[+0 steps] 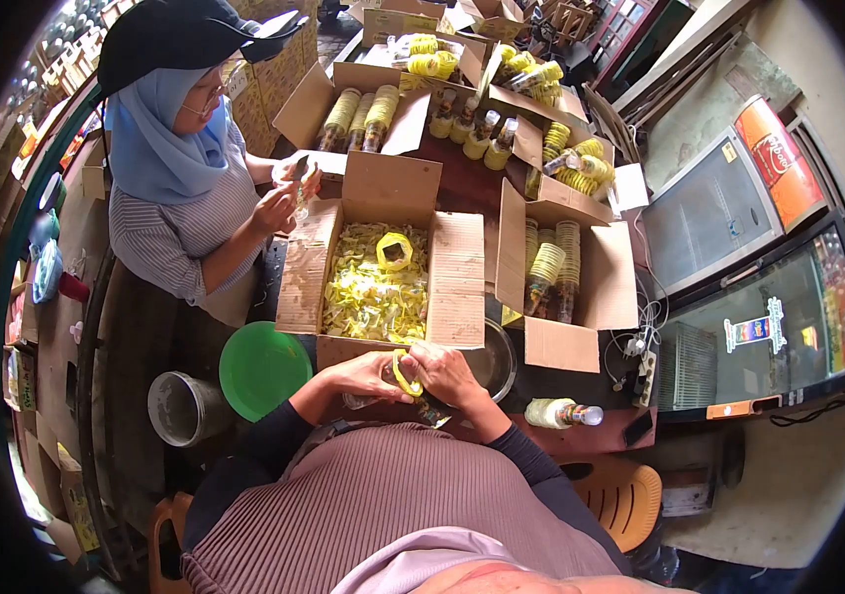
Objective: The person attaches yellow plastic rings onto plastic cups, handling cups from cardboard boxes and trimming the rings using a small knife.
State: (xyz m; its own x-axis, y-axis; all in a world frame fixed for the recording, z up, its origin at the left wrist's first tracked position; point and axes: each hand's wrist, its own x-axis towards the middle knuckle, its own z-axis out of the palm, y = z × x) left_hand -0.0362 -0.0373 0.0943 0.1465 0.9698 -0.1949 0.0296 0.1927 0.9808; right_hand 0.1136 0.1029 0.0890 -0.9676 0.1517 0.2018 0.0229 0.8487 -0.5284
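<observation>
At the carton (391,186), your left hand (355,376) and right hand (449,376) clasp a yellow band (406,377), ringed bottles (379,112) boxed, loose strips (371,297) seemingly left.

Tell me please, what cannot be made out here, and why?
In the head view:
Held object: full shape covered by the left hand and right hand.
Scrap carton: its bottom lies under yellow scraps.
Metal bowl: partly hidden by carton and right hand.
Lying bottle: any print is too small to read.
</observation>
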